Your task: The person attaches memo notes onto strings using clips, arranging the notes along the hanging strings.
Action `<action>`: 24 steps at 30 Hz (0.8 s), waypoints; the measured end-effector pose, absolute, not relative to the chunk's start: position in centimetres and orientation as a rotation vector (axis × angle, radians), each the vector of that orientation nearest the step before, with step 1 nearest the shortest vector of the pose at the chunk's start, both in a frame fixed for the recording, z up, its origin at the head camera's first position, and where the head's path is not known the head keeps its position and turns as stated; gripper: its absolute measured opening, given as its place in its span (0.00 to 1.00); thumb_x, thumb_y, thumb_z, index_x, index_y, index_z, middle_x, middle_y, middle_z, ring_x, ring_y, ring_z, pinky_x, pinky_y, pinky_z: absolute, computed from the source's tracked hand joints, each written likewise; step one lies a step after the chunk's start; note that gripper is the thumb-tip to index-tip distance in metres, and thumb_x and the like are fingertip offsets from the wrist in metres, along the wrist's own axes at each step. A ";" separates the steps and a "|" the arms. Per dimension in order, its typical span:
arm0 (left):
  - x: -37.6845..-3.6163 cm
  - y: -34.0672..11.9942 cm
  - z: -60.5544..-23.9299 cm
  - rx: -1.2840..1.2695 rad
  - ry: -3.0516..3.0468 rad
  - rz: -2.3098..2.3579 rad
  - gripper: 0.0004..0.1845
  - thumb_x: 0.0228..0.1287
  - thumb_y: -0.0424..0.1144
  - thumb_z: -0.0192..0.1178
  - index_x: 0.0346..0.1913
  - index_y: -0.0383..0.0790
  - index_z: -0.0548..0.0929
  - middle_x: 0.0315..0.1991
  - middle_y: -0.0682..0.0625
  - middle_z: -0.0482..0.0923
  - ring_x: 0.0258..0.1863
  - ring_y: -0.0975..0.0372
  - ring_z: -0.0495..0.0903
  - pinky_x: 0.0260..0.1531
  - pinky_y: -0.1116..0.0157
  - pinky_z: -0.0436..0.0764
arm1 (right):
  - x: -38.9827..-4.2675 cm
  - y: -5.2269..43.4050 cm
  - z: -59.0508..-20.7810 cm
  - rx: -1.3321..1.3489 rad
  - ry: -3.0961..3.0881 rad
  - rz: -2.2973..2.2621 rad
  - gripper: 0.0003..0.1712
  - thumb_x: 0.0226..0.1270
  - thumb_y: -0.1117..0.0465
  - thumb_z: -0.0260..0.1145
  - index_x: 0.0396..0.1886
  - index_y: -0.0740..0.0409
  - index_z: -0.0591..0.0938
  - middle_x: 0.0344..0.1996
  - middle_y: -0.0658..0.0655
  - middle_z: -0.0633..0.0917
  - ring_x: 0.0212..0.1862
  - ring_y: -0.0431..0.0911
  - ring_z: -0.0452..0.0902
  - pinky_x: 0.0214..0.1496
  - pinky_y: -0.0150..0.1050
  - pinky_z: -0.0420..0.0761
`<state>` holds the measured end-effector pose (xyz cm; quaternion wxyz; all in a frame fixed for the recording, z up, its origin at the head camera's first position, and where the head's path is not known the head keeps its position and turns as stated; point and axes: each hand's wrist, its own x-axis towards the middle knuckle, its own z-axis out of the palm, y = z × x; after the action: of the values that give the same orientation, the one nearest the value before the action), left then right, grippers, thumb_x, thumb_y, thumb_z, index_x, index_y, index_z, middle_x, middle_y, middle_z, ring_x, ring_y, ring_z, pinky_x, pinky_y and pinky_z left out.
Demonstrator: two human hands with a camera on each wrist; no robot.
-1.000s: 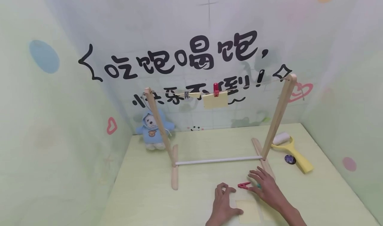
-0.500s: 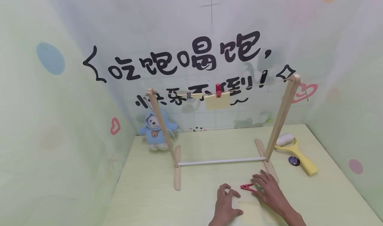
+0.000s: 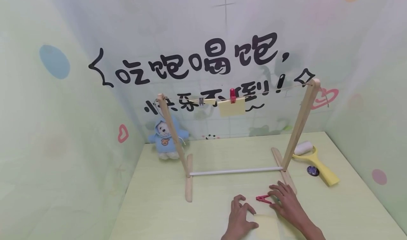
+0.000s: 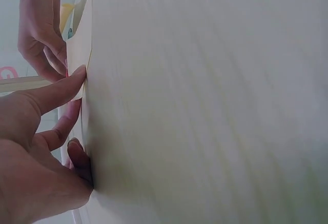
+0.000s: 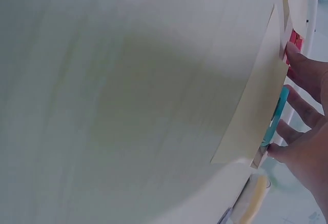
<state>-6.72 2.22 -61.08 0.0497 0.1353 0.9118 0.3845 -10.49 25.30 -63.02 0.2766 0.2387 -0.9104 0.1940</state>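
Hands (image 3: 241, 215) beside red clothespin (image 3: 263, 198)

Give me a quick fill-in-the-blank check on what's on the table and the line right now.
The peg lying between the two hands on the table is ____.
A red peg holds a ____ sheet on the string.
The plush bear wears a ____ hoodie.
The left hand presses a yellow ____ flat.

Missing words: red; yellow; blue; sheet

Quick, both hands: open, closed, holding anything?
Left hand: open, fingers resting on the table by the yellow paper, holding nothing.
Right hand: open, fingertips at the red clip, no grip visible.
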 end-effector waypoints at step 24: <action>-6.6 2.2 -61.7 0.426 2.811 1.203 0.08 0.55 0.42 0.74 0.34 0.50 0.83 0.60 0.53 0.64 0.50 0.66 0.66 0.42 0.73 0.72 | -10.0 24.8 -62.7 0.580 -2.439 0.647 0.23 0.37 0.65 0.82 0.38 0.52 0.85 0.47 0.57 0.86 0.56 0.62 0.75 0.70 0.56 0.62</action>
<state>-6.64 2.19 -61.73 0.0272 0.1379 0.9102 0.3896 -10.02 24.77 -62.66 0.2726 0.2154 -0.9064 0.2405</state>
